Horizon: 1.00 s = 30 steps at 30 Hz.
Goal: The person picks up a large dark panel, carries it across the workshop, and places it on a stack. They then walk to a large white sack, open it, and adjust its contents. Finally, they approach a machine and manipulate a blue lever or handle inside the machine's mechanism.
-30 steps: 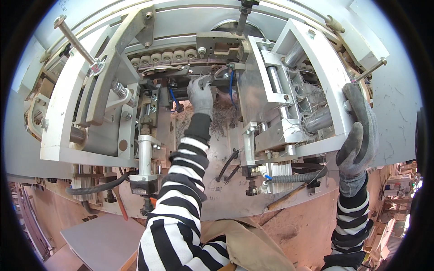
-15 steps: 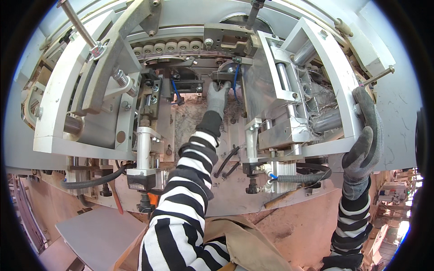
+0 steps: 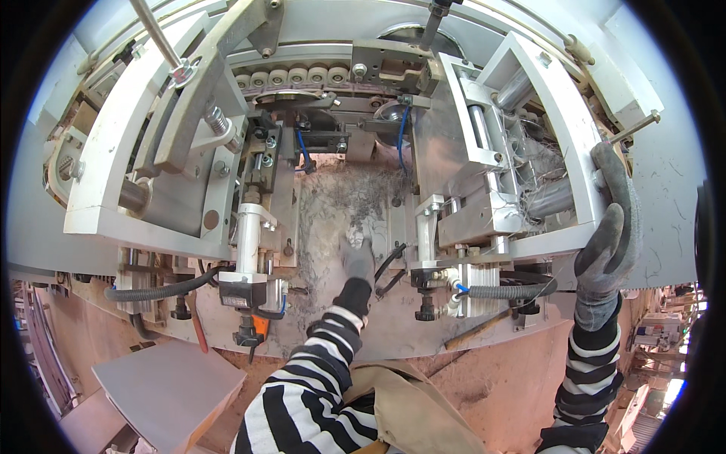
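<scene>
My left hand [image 3: 357, 257], in a grey glove, is low over the dusty metal bed plate [image 3: 325, 204] between the two halves of a machine. Motion smears its fingers, so whether it holds anything does not show. Scraps and fine dark shavings lie on the plate just beyond it. Over on the right, my right hand [image 3: 614, 234], also gloved, is closed around the outer edge of a white metal frame [image 3: 586, 155]. Its fingers lie along the frame's side, with the thumb near the lower corner.
White rollers [image 3: 299, 76] line the back. Another white frame [image 3: 102, 181] stands left. Stringy shavings [image 3: 522, 174] cling to the right unit's shafts. Corrugated hoses [image 3: 166, 293] and a black cable [image 3: 389, 265] run near the front. A grey panel [image 3: 166, 386] is at lower left.
My left hand has drawn back toward me from beside the blue tube at the rear, down over the bed plate. The view has shifted slightly. My right hand stays on the frame.
</scene>
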Motion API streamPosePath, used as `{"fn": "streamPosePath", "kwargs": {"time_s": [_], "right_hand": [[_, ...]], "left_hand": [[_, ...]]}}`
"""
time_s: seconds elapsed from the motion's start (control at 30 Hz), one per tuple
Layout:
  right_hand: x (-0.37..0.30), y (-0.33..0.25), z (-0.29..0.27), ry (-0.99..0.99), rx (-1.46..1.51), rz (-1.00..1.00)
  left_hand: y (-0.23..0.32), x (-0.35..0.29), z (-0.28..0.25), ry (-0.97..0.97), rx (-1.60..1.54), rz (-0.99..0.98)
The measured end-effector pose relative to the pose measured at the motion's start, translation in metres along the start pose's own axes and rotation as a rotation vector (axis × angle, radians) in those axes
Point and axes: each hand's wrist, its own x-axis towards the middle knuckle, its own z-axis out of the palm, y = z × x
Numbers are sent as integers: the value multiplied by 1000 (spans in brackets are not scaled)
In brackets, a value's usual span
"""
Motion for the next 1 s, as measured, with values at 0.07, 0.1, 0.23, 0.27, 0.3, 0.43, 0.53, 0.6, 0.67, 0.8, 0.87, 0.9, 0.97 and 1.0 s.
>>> {"fn": "streamPosePath", "kwargs": {"time_s": [0.07, 0.1, 0.23, 0.27, 0.3, 0.43, 0.53, 0.6, 0.67, 0.8, 0.87, 0.9, 0.97, 1.0], "right_hand": [[0, 0, 1, 1, 16, 19], [0, 0, 2, 3, 36, 16], [2, 0, 2, -22, 8, -20], [2, 0, 1, -29, 0, -23], [2, 0, 0, -37, -26, -34], [1, 1, -2, -86, -81, -8], [0, 0, 0, -30, -28, 9], [-1, 0, 1, -22, -15, 29], [0, -2, 2, -23, -24, 6], [2, -3, 3, 1, -41, -36], [2, -2, 2, -2, -19, -34], [2, -1, 2, 0, -36, -29], [1, 1, 1, -10, -35, -38], [0, 2, 1, -8, -57, -24]], "left_hand": [[60, 18, 4, -19, -395, 290], [93, 27, 4, -27, -309, 331], [203, 69, 5, -53, -246, 628], [220, 80, 7, 32, -215, 707], [232, 93, 9, -29, -151, 719], [253, 125, 17, -194, 100, 780], [261, 134, 24, -201, 303, 795], [266, 135, 27, -210, 441, 783], [268, 135, 29, -217, 521, 815], [264, 133, 33, -144, 521, 803], [259, 132, 33, -46, 402, 781], [255, 130, 34, -41, 347, 759], [242, 128, 30, 44, 120, 669], [230, 124, 26, 66, 18, 623]]}}
